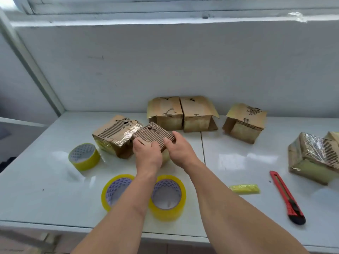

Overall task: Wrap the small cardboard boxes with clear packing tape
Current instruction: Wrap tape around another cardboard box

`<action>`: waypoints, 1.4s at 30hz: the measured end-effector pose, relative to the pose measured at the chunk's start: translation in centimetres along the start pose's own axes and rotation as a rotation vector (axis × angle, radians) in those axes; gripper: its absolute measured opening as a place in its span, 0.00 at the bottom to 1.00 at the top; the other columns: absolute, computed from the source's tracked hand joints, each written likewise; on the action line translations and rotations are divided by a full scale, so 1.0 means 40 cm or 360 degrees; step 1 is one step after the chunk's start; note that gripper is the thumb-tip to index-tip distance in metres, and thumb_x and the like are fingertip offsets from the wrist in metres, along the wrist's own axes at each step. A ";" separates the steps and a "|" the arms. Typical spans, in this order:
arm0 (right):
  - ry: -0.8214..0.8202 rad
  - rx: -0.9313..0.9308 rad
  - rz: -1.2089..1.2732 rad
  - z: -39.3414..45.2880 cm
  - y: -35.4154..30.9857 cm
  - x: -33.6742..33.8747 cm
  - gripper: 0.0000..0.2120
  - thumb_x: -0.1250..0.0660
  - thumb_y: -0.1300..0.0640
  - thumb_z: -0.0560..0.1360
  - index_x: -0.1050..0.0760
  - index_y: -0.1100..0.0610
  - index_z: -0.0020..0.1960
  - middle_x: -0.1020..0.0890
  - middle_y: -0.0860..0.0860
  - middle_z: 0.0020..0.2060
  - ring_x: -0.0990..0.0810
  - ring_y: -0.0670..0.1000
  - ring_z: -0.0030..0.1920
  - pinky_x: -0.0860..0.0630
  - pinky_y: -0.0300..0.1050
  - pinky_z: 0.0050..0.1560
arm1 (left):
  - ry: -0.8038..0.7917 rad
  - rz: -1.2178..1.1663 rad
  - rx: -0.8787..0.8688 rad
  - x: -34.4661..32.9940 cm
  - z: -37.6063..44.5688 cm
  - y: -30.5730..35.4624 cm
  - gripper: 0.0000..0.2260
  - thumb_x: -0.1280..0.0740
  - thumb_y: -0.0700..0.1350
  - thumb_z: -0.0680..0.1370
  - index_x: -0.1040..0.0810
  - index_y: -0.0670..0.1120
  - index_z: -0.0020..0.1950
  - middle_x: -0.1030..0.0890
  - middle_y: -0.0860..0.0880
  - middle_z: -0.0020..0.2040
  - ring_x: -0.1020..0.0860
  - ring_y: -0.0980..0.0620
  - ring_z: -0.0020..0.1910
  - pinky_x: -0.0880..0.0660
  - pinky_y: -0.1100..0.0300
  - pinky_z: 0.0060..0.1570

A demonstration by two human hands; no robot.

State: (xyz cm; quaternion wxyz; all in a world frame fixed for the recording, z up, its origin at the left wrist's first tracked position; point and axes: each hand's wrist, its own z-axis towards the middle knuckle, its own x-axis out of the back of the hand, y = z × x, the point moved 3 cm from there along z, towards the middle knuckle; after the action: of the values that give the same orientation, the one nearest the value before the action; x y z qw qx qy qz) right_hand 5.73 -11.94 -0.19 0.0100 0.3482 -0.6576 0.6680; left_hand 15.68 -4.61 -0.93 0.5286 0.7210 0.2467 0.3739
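A small cardboard box [153,133] with a torn, ribbed top sits mid-table. My left hand [147,153] grips its near left side, fingers over the top edge. Its near right corner is held by my right hand [178,149], with the thumb on the top. Touching it on the left is a taped box [115,136]. Three tape rolls lie nearby: one at the left [84,156], two at the front [115,191] [167,197], partly hidden by my forearms.
Two plain boxes [181,112] stand against the wall, another [244,122] to their right. A taped box [313,158] lies at the right edge. A red utility knife [286,197] and a yellow wad of tape [244,188] lie on the white table [238,162].
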 end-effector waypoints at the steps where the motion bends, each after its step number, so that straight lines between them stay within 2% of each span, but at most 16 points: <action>1: 0.0073 0.0013 0.0055 -0.015 0.005 0.012 0.22 0.40 0.48 0.83 0.32 0.56 0.74 0.26 0.54 0.69 0.27 0.52 0.65 0.33 0.40 0.62 | -0.0016 -0.0010 -0.0022 -0.008 -0.010 0.006 0.26 0.36 0.50 0.75 0.35 0.45 0.72 0.27 0.43 0.68 0.25 0.42 0.62 0.26 0.42 0.63; 5: 0.0372 -0.0019 0.0270 -0.095 0.048 0.061 0.14 0.38 0.47 0.82 0.25 0.52 0.63 0.23 0.51 0.60 0.22 0.48 0.55 0.25 0.45 0.58 | -0.0102 -0.0014 -0.0100 -0.054 -0.083 0.038 0.19 0.37 0.47 0.79 0.32 0.47 0.69 0.26 0.45 0.66 0.24 0.44 0.59 0.25 0.45 0.62; 8: 0.0573 -0.0082 0.0337 -0.181 0.088 0.115 0.09 0.36 0.46 0.81 0.26 0.50 0.55 0.22 0.49 0.53 0.22 0.45 0.49 0.25 0.42 0.50 | -0.0178 0.0111 -0.0216 -0.088 -0.162 0.042 0.23 0.39 0.46 0.82 0.37 0.47 0.76 0.34 0.49 0.72 0.29 0.47 0.65 0.31 0.54 0.63; 11: 0.0741 -0.0207 0.0371 -0.262 0.139 0.163 0.10 0.36 0.43 0.80 0.28 0.51 0.50 0.21 0.49 0.49 0.21 0.47 0.46 0.25 0.46 0.47 | -0.0287 0.0281 -0.0303 -0.114 -0.235 0.029 0.27 0.39 0.49 0.82 0.43 0.47 0.79 0.38 0.47 0.73 0.31 0.46 0.67 0.31 0.51 0.67; 13: 0.0747 -0.0271 0.0402 -0.297 0.172 0.176 0.11 0.36 0.44 0.81 0.29 0.51 0.50 0.21 0.49 0.47 0.22 0.47 0.45 0.27 0.43 0.41 | -0.0376 0.0416 -0.0310 -0.128 -0.259 0.021 0.28 0.39 0.52 0.82 0.44 0.48 0.79 0.38 0.46 0.73 0.30 0.45 0.66 0.30 0.47 0.67; 17: 0.0669 -0.0349 0.0574 -0.313 0.209 0.178 0.10 0.36 0.47 0.82 0.29 0.54 0.52 0.22 0.48 0.45 0.25 0.44 0.42 0.31 0.40 0.37 | -0.0565 0.0763 -0.0444 -0.143 -0.259 0.038 0.23 0.40 0.51 0.83 0.40 0.47 0.77 0.35 0.44 0.71 0.30 0.45 0.63 0.31 0.54 0.60; 21: 0.0637 -0.0315 0.0566 -0.275 0.208 0.182 0.09 0.32 0.48 0.80 0.27 0.53 0.50 0.21 0.49 0.46 0.23 0.47 0.44 0.28 0.42 0.42 | -0.0678 0.0849 -0.0329 -0.137 -0.203 0.057 0.24 0.36 0.51 0.81 0.37 0.47 0.75 0.30 0.44 0.69 0.26 0.44 0.62 0.27 0.52 0.64; 24: 0.0607 -0.0336 0.0575 -0.255 0.206 0.180 0.08 0.31 0.50 0.79 0.26 0.54 0.51 0.20 0.49 0.45 0.21 0.50 0.46 0.25 0.44 0.46 | -0.0736 0.0845 -0.0278 -0.134 -0.163 0.069 0.27 0.35 0.54 0.81 0.38 0.47 0.77 0.27 0.44 0.70 0.25 0.44 0.65 0.27 0.51 0.65; 26: 0.0563 -0.0361 0.0445 -0.240 0.202 0.186 0.09 0.32 0.48 0.80 0.26 0.54 0.50 0.20 0.48 0.44 0.21 0.49 0.45 0.24 0.45 0.46 | -0.0726 0.0867 -0.0224 -0.135 -0.139 0.070 0.30 0.38 0.58 0.82 0.40 0.47 0.79 0.29 0.44 0.73 0.28 0.44 0.69 0.30 0.52 0.65; 28: 0.0539 -0.0405 0.0093 -0.214 0.189 0.208 0.14 0.36 0.41 0.80 0.26 0.53 0.48 0.20 0.48 0.44 0.21 0.49 0.45 0.24 0.46 0.44 | -0.0661 0.0890 -0.0207 -0.143 -0.114 0.071 0.33 0.40 0.63 0.81 0.41 0.47 0.80 0.34 0.44 0.76 0.30 0.42 0.72 0.31 0.50 0.66; 30: 0.0605 -0.0418 -0.0050 -0.174 0.179 0.232 0.20 0.40 0.36 0.79 0.25 0.52 0.54 0.19 0.49 0.50 0.20 0.51 0.50 0.22 0.50 0.51 | -0.0630 0.0848 -0.0197 -0.160 -0.089 0.066 0.36 0.39 0.65 0.80 0.43 0.47 0.81 0.39 0.45 0.78 0.32 0.42 0.73 0.31 0.47 0.68; 31: 0.0608 -0.0419 0.0042 -0.154 0.172 0.240 0.22 0.40 0.35 0.79 0.25 0.52 0.60 0.20 0.50 0.56 0.21 0.52 0.55 0.22 0.53 0.57 | -0.0652 0.0789 -0.0168 -0.171 -0.079 0.060 0.37 0.38 0.64 0.80 0.45 0.47 0.81 0.39 0.45 0.78 0.31 0.42 0.73 0.30 0.47 0.69; 33: 0.0510 -0.0402 0.0337 -0.120 0.158 0.243 0.26 0.39 0.38 0.80 0.32 0.51 0.73 0.25 0.52 0.68 0.24 0.54 0.65 0.25 0.56 0.66 | -0.0739 0.0586 -0.0035 -0.186 -0.074 0.045 0.37 0.34 0.63 0.79 0.44 0.47 0.80 0.31 0.44 0.74 0.26 0.43 0.67 0.25 0.49 0.64; 35: 0.0363 -0.0369 0.0436 -0.090 0.156 0.235 0.26 0.38 0.41 0.81 0.34 0.50 0.76 0.27 0.53 0.72 0.25 0.54 0.67 0.25 0.55 0.68 | -0.0835 0.0416 0.0059 -0.194 -0.073 0.026 0.34 0.29 0.62 0.76 0.37 0.47 0.74 0.22 0.46 0.64 0.20 0.47 0.58 0.22 0.51 0.57; 39: 0.0267 -0.0397 0.0646 -0.072 0.173 0.222 0.09 0.35 0.49 0.82 0.21 0.52 0.58 0.17 0.54 0.56 0.17 0.50 0.51 0.19 0.43 0.46 | -0.1029 0.0167 0.0166 -0.209 -0.060 0.002 0.30 0.20 0.56 0.69 0.28 0.47 0.64 0.16 0.47 0.55 0.16 0.47 0.53 0.20 0.47 0.58; 42: 0.0334 -0.0447 0.0830 -0.068 0.181 0.206 0.06 0.34 0.52 0.82 0.20 0.52 0.52 0.16 0.55 0.50 0.15 0.54 0.49 0.16 0.49 0.47 | -0.1017 -0.0095 0.0295 -0.223 -0.058 -0.013 0.25 0.21 0.48 0.71 0.26 0.46 0.63 0.15 0.43 0.53 0.14 0.44 0.49 0.17 0.44 0.52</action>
State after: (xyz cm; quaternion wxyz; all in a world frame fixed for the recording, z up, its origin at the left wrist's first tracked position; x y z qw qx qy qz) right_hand -5.14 -14.15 -2.26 -0.0458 0.0922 -0.8059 0.5830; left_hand 8.51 -9.81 -3.53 0.5220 0.8394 0.1225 0.0891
